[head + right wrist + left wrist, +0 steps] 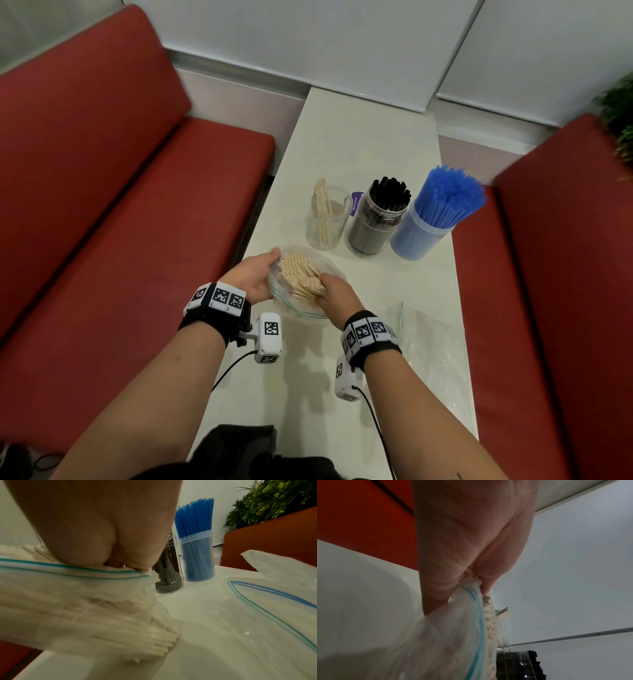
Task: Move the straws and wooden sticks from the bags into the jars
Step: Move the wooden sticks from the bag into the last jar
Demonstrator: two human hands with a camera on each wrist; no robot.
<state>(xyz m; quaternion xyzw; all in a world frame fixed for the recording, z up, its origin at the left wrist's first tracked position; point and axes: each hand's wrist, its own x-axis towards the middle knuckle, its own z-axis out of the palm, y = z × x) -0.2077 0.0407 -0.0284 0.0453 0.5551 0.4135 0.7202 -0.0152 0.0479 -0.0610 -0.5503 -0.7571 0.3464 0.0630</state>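
The left hand (467,536) pinches the rim of a clear zip bag (453,635) of pale sticks (489,622).

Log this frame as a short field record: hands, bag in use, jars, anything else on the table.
left hand: holds open the rim of the zip bag
right hand: inside bag mouth, grips some beige paper straws
clear jar: a few wooden sticks, upright
middle jar: full of black straws
right jar: full of blue straws
empty zip bag: flat on the white table, by the right wrist

Red benches (102,164), white table (363,137), plant (267,500)
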